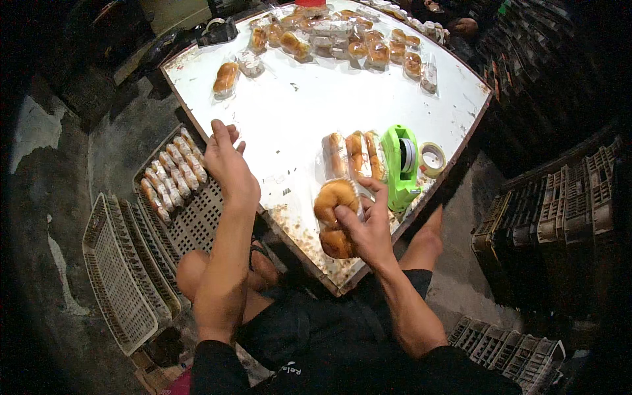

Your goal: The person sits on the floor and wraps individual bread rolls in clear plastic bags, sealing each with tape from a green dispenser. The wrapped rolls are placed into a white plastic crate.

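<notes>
My right hand (pixel 368 222) grips a golden-brown bread roll (pixel 336 217) over the near corner of the white table (pixel 276 163). My left hand (pixel 229 163) is raised over the table's left edge, fingers apart, holding nothing. Just beyond the right hand lies a short row of wrapped bread rolls (pixel 354 154), side by side. Against that row stands a green tape dispenser (pixel 401 168) with a roll of tape in it. A loose roll of tape (pixel 431 159) lies to its right, by the table edge.
More wrapped rolls (pixel 331 37) lie heaped at the table's far side; a single one (pixel 226 79) lies at far left. Left of the table, a plastic crate (pixel 197 212) holds rows of wrapped rolls, beside nested crates (pixel 121 271). Other crates (pixel 563 197) stand at the right.
</notes>
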The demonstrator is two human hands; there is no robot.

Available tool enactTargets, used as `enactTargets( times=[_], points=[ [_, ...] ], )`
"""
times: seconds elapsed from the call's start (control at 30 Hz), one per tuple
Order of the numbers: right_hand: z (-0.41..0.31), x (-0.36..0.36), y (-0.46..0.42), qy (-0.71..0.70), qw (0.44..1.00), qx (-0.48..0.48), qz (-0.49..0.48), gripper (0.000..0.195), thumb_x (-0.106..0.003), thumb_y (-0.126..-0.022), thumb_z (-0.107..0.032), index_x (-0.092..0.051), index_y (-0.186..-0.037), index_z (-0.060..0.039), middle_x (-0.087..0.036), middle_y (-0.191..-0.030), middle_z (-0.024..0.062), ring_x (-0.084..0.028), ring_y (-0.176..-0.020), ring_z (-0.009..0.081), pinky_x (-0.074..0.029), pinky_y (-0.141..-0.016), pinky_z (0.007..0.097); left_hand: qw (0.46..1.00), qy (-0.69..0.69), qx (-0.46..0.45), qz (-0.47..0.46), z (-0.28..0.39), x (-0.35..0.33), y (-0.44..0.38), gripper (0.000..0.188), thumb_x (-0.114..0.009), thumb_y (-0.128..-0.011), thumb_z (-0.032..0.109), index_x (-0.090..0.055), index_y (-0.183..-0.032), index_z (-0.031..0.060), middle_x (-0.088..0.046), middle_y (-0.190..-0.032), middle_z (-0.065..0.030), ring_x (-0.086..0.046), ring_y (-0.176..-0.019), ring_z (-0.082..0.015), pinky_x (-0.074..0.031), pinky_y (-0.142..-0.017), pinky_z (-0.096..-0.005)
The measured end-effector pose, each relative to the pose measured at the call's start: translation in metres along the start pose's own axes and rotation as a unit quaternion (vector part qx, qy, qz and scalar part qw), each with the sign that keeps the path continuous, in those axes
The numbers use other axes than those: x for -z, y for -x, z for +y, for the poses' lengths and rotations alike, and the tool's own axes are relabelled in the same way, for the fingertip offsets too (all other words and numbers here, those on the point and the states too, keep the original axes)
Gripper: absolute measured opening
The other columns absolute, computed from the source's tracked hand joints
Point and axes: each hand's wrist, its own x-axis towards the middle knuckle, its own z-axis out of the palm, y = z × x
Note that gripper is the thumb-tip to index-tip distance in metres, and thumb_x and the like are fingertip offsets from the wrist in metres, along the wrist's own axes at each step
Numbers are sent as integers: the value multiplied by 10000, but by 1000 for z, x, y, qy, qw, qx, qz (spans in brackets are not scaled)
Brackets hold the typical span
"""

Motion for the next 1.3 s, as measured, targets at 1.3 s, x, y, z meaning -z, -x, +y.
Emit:
enactTargets(
  times=[1.3],
  points=[
    [-21, -7, -14, 205, 968, 141, 29, 271, -655, -893, -145, -655, -1126, -7, -656, -1111, 196, -632, -1006, 334, -491, -874, 381, 968, -137, -92, -189, -28, -29, 99, 228, -536, -1000, 188, -614, -955, -21, -611, -804, -14, -531, -752, -73, -462, -677, -224]
  ],
)
